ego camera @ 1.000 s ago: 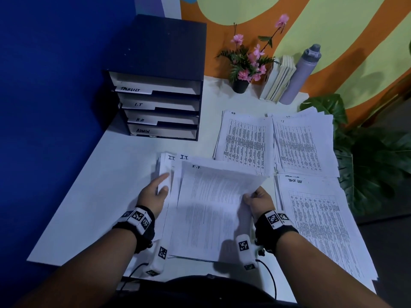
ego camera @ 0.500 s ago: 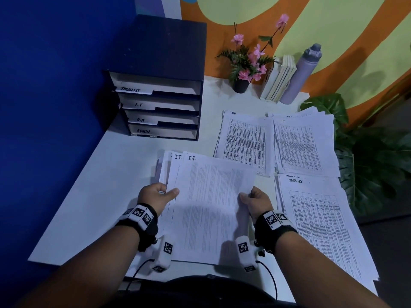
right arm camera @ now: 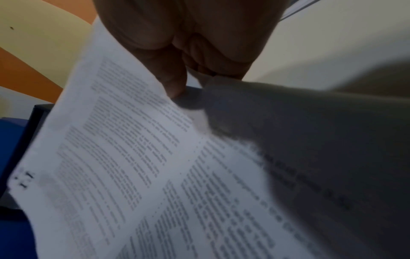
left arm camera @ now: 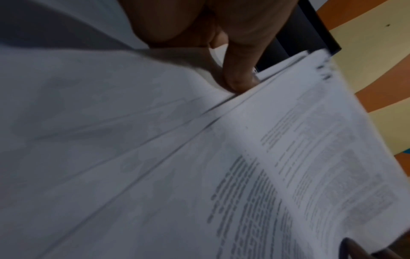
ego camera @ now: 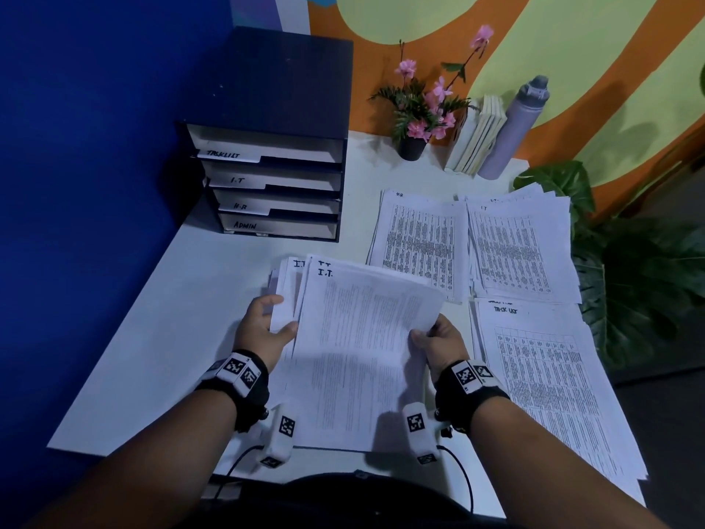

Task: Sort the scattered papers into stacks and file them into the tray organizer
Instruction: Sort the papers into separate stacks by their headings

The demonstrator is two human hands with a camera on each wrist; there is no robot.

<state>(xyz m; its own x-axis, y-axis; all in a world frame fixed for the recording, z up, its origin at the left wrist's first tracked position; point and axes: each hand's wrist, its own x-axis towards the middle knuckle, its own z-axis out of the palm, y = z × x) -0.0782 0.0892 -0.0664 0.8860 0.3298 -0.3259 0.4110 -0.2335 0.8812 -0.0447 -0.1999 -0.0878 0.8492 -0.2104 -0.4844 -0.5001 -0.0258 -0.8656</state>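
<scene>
Between hands [ego camera: 354,330]: I.T. stack [ego camera: 362,337], side edges gripped.

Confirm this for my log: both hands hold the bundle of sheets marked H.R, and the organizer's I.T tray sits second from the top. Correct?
Not quite. The bundle gripped by the left hand and right hand is marked I.T., as the head view shows at its top corner. The rest stands: the I.T tray is second from the top of the organizer.
</scene>
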